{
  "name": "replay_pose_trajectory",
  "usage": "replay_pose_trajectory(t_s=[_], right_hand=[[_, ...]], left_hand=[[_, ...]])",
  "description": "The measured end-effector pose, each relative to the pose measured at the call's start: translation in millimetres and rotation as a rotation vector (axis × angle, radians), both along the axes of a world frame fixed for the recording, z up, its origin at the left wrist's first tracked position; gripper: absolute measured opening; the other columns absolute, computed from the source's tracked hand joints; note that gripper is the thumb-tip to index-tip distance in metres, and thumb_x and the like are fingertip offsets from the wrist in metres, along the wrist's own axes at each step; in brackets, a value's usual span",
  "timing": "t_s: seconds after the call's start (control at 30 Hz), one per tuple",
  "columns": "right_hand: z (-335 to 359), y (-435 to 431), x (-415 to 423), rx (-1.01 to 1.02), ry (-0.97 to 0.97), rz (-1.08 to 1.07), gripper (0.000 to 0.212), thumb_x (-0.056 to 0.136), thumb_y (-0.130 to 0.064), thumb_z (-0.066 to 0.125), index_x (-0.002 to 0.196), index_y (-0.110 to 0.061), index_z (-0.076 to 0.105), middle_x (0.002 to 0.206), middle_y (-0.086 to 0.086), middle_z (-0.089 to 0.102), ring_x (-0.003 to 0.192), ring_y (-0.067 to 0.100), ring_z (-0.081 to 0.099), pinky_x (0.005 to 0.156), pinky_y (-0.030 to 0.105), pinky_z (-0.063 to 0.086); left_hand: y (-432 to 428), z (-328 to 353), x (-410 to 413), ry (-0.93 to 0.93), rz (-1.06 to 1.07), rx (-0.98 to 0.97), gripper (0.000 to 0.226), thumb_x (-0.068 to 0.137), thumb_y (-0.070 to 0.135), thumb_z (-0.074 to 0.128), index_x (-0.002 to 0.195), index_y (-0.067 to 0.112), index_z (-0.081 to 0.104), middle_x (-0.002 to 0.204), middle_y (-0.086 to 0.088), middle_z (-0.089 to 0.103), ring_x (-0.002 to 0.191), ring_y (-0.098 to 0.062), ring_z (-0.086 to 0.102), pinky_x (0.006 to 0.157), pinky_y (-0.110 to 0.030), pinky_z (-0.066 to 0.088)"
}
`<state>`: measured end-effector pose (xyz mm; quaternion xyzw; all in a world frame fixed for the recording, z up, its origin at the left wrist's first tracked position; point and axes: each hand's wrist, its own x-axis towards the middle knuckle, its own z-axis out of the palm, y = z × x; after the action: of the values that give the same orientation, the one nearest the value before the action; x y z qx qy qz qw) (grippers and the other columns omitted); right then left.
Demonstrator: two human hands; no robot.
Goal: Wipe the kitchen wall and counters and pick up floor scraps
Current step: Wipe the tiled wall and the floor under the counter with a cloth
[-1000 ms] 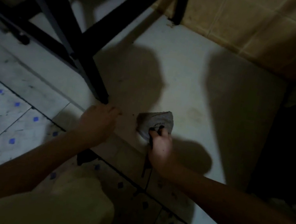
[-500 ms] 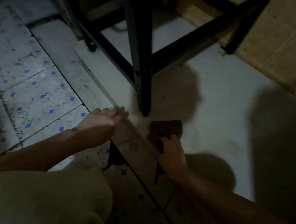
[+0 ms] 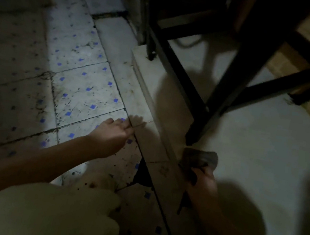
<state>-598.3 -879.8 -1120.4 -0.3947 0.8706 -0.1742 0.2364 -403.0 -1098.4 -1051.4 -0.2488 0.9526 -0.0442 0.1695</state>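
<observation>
Change: the left hand [image 3: 113,135] has come down from the step's [image 3: 147,136] top edge to the floor [image 3: 85,91]. Its fingers are stretched out flat, with the tips against the foot of the riser.
Cloth: the cloth [image 3: 200,158] has stayed on top of the step, just beside its front edge. It is bunched up, and the right hand [image 3: 203,185] has its fingers curled round it.
Meaning: the wiping seems to have paused. The left hand looks set to gather scraps along the riser (a guess from where it lies).
Around: dark specks dot the blue-dotted floor tiles. A dark patch [image 3: 142,177] sits at the riser's foot, and it cannot be told what it is. The person's knee [image 3: 45,211] fills the near corner.
In the way: black frame legs [image 3: 207,113] stand on the step right behind the cloth and would block a sweep further in. Heavy shadow hides small scraps.
</observation>
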Motion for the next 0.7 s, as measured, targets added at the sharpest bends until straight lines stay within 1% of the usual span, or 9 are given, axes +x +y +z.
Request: replay_pose_trajectory(t_s=[0.07, 0.2, 0.23, 0.3, 0.33, 0.43, 0.53, 0.63, 0.7], right_hand=[[-1.4, -1.5, 0.0, -0.039, -0.024, -0.032, 0.03, 0.079, -0.001, 0.069, 0.108, -0.001, 0.067, 0.119, 0.025, 0.057, 0.103, 0.042, 0.058, 0.084, 0.03, 0.038], [6.0, -29.5, 8.7, 0.107, -0.04, 0.13, 0.042, 0.089, -0.019, 0.061, 0.13, -0.015, 0.055, 0.141, 0.011, 0.042, 0.125, 0.028, 0.043, 0.104, 0.032, 0.032], [8.4, -41.1, 14.6, 0.079, -0.039, 0.151, 0.043, 0.089, -0.02, 0.062, 0.131, -0.016, 0.054, 0.142, 0.008, 0.041, 0.124, 0.024, 0.043, 0.105, 0.026, 0.031], [18.8, -68.0, 31.9, 0.012, -0.054, 0.185, 0.044, 0.088, -0.021, 0.062, 0.131, -0.02, 0.054, 0.141, 0.001, 0.041, 0.114, 0.011, 0.044, 0.095, 0.003, 0.025], [24.6, -82.8, 39.5, -0.01, -0.072, 0.197, 0.044, 0.088, -0.02, 0.062, 0.131, -0.022, 0.054, 0.14, -0.003, 0.041, 0.109, 0.006, 0.044, 0.09, 0.0, 0.027], [46.7, -132.5, 63.0, -0.062, -0.146, 0.183, 0.044, 0.088, -0.014, 0.061, 0.131, -0.021, 0.053, 0.14, -0.003, 0.04, 0.113, 0.009, 0.047, 0.092, 0.018, 0.041], [76.7, -181.3, 84.9, -0.08, -0.128, 0.214, 0.047, 0.087, -0.012, 0.06, 0.132, -0.022, 0.052, 0.14, -0.003, 0.04, 0.122, 0.015, 0.045, 0.103, 0.032, 0.043], [115.2, -218.2, 103.0, -0.103, -0.035, 0.328, 0.046, 0.088, -0.018, 0.06, 0.132, -0.023, 0.051, 0.138, -0.004, 0.042, 0.12, 0.014, 0.046, 0.1, 0.026, 0.042], [150.8, -236.7, 113.7, -0.076, -0.069, 0.317, 0.043, 0.09, -0.019, 0.059, 0.132, -0.022, 0.052, 0.14, -0.003, 0.04, 0.121, 0.014, 0.046, 0.097, 0.019, 0.036]], left_hand=[[-7.6, -0.5, 7.7, 0.002, 0.036, 0.0, 0.042, 0.093, 0.014, 0.045, 0.134, 0.015, 0.04, 0.137, -0.011, 0.043, 0.118, -0.027, 0.046, 0.096, -0.038, 0.037], [-25.0, 5.8, 21.1, 0.058, 0.129, 0.019, 0.048, 0.095, 0.014, 0.04, 0.142, 0.013, 0.028, 0.144, -0.014, 0.035, 0.125, -0.03, 0.041, 0.1, -0.04, 0.034], [-29.2, 9.2, 25.2, 0.084, 0.153, 0.031, 0.048, 0.096, 0.015, 0.039, 0.142, 0.014, 0.027, 0.143, -0.013, 0.036, 0.124, -0.03, 0.041, 0.099, -0.04, 0.035], [-37.0, 15.6, 35.5, 0.111, 0.194, 0.048, 0.043, 0.096, 0.017, 0.041, 0.138, 0.016, 0.033, 0.14, -0.012, 0.038, 0.12, -0.029, 0.043, 0.096, -0.039, 0.036], [-41.3, 18.7, 41.5, 0.11, 0.216, 0.052, 0.041, 0.096, 0.018, 0.042, 0.136, 0.016, 0.036, 0.14, -0.012, 0.038, 0.119, -0.029, 0.044, 0.095, -0.039, 0.036], [-56.7, 32.8, 64.0, 0.096, 0.31, 0.061, 0.038, 0.095, 0.019, 0.041, 0.133, 0.016, 0.039, 0.135, -0.012, 0.043, 0.117, -0.029, 0.045, 0.095, -0.039, 0.036], [-77.6, 60.4, 86.3, 0.105, 0.406, 0.072, 0.04, 0.093, 0.019, 0.044, 0.132, 0.013, 0.041, 0.128, -0.011, 0.046, 0.116, -0.03, 0.046, 0.096, -0.041, 0.037], [-97.5, 102.7, 109.1, 0.126, 0.462, 0.063, 0.039, 0.092, 0.017, 0.046, 0.13, 0.012, 0.043, 0.123, -0.011, 0.049, 0.111, -0.029, 0.049, 0.093, -0.041, 0.041], [-109.4, 138.5, 123.7, 0.132, 0.515, 0.069, 0.037, 0.092, 0.018, 0.048, 0.129, 0.012, 0.044, 0.123, -0.01, 0.05, 0.111, -0.028, 0.051, 0.093, -0.04, 0.042]])
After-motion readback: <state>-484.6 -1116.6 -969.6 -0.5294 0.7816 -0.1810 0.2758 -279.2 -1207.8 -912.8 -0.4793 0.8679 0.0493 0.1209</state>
